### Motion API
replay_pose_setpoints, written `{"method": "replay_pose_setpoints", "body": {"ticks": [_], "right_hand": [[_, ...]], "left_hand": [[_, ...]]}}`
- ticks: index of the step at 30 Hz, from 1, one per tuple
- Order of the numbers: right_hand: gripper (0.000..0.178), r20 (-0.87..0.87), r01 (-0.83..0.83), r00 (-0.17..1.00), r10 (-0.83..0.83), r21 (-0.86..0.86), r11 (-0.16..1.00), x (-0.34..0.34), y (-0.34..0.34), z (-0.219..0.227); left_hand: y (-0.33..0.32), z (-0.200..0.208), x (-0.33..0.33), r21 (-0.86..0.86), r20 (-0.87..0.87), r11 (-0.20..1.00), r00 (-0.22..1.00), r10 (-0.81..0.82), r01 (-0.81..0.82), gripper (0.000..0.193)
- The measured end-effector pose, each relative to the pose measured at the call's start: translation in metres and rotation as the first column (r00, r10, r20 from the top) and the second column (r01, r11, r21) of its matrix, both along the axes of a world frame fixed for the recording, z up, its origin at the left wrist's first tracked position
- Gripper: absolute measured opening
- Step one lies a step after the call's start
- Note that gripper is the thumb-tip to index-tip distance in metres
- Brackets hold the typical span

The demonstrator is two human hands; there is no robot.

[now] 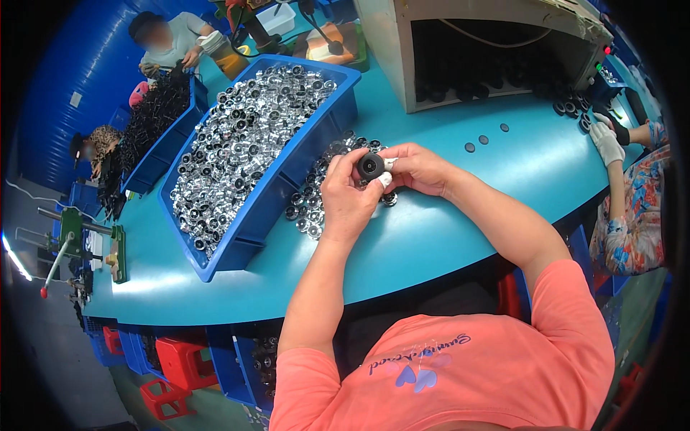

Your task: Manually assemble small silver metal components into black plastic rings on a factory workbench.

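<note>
A small round black wheel [371, 166] with a pale ring at its centre sits between my two hands above the teal table. My left hand [346, 192] is closed round its left side. My right hand [418, 169] grips it from the right, with white coverings on some fingertips. Beneath and beside my hands lies a loose pile of clear and black round parts [310, 208]. Just left of it stands a blue bin [316, 136] heaped with many more clear and black parts [251, 136].
Three black discs [484, 139] lie on the table [445, 230] to the right. Behind them stands a pale open-fronted cabinet [404, 65] with black round parts inside. A gloved co-worker's hand [607, 142] is at far right. Another bin [147, 169] of black parts and a green hand press [70, 233] stand left.
</note>
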State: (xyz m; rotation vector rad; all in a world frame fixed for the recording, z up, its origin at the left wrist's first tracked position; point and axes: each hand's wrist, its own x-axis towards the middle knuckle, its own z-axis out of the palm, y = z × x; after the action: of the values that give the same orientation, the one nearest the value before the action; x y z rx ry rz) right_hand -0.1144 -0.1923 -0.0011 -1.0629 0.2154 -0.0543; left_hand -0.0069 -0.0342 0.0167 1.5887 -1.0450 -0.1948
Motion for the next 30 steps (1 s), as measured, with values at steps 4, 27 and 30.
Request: {"method": "replay_pose_setpoints", "body": {"ticks": [4, 27, 30], "right_hand": [[0.031, -0.014, -0.004, 1.0, 0.004, 0.022, 1.0, 0.0, 0.0, 0.0], [0.028, 0.262, 0.35, 0.929, -0.26, -0.4, 0.847, -0.003, 0.007, 0.004], [0.027, 0.363, 0.448, 0.889, -0.279, -0.568, 0.69, -0.004, 0.01, 0.007]], "left_hand": [[0.0, 0.005, -0.004, 0.013, 0.001, 1.0, 1.0, 0.012, -0.012, 0.044], [-0.004, -0.014, 0.015, -0.125, -0.47, 0.963, 0.84, -0.271, 0.24, 0.06], [-0.004, -0.014, 0.015, -0.178, -0.539, 0.949, 0.781, -0.315, 0.26, 0.062]]}}
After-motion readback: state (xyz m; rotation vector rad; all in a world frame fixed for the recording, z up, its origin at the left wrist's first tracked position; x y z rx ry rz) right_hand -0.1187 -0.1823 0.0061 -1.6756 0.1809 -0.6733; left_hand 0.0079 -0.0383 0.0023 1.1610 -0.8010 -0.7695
